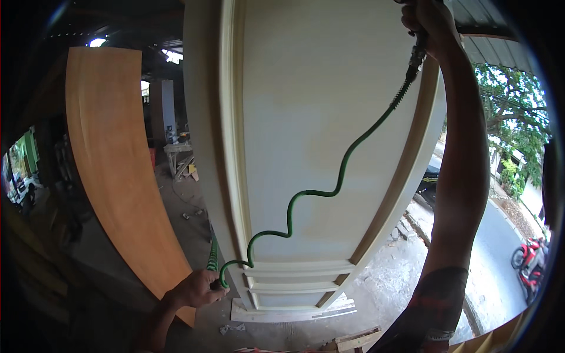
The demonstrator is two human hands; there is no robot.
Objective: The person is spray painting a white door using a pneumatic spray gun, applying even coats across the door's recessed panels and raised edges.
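Observation:
My right hand point(432, 23) is raised at the top right, closed around the handle of what looks like a spray gun, mostly hidden by the fingers and cut off by the picture's upper edge. From a fitting below that hand, a green coiled air hose point(339, 187) runs down in loose waves to the lower left. My left hand point(197, 288) grips the hose there, with more tight coils hanging behind it. Between my arms stands a tall cream-white panelled door point(318, 129), upright, with raised mouldings and a patchy whitish surface. The hose passes in front of it.
An orange-brown wooden panel point(112, 135) leans at the left. Behind it, a small workbench point(176, 148) stands among wood scraps. White boards point(294, 313) lie under the door, and a wooden pallet piece point(358, 340) is nearer. A red motorbike point(531, 265) stands by the road at right.

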